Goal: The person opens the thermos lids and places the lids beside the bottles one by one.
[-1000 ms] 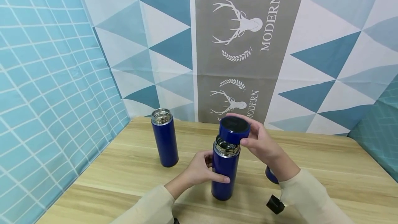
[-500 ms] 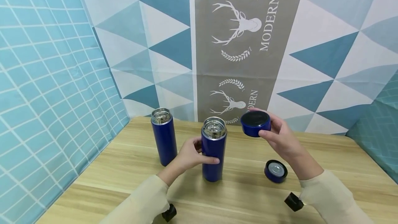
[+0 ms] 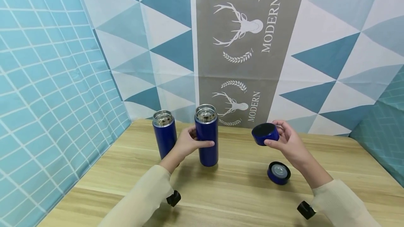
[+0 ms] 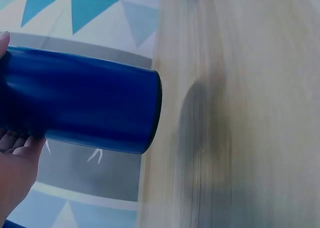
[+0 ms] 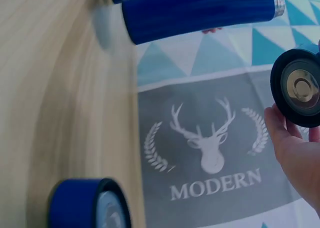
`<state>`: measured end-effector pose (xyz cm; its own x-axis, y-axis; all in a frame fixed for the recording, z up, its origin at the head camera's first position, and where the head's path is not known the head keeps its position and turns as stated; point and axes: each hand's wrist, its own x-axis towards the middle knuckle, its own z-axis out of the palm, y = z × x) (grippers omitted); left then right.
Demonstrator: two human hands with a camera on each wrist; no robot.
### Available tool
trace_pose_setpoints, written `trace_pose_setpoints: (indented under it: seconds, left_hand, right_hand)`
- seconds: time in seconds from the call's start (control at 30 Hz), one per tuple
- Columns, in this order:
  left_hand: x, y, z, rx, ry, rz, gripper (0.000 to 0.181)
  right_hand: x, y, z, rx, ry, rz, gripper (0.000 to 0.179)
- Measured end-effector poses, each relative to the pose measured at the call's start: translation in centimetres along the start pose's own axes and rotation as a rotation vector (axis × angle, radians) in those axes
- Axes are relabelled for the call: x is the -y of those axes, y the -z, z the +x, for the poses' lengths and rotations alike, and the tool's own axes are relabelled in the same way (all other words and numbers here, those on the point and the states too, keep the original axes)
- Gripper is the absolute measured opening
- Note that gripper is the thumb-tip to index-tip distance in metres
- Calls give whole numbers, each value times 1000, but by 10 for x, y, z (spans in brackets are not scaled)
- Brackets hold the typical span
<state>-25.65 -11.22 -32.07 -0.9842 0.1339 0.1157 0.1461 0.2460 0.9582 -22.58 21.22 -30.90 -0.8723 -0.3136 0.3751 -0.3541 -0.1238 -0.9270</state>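
My left hand (image 3: 187, 144) grips an uncapped blue thermos bottle (image 3: 207, 136) around its middle, thumb across the front. The bottle is upright, its steel threaded neck bare; in the left wrist view its base (image 4: 156, 113) hangs over the wooden table. My right hand (image 3: 291, 146) pinches a blue lid (image 3: 266, 134) between thumb and fingers, black top facing up. Its round inner side (image 5: 300, 88) shows in the right wrist view. Left of the held bottle stands a second uncapped blue thermos bottle (image 3: 165, 134), partly hidden by my left hand and wrist.
A second blue lid (image 3: 279, 173) lies upside down on the wooden table (image 3: 240, 199), below my right hand. Patterned cloth (image 3: 233, 45) hangs behind the table, and blue tiled-print cloth (image 3: 47, 80) on the left. Black camera mounts (image 3: 305, 210) stick out at both wrists.
The bottle in my left hand has moved left and away, next to the other bottle. My right hand has carried the lid off its mouth to the right, uncovering the lid on the table.
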Motion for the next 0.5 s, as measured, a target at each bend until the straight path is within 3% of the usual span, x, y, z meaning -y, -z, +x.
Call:
trace_pose_setpoints:
  seconds: [0.2,0.5]
  left_hand:
    - [6,2,9,-34,36,3,65]
    - [11,1,17,-74,39,-16,66]
  right_hand:
    - [-12,3,-9,10,-41,-86,46]
    - [-25,0,-9,36,-101,-354,55]
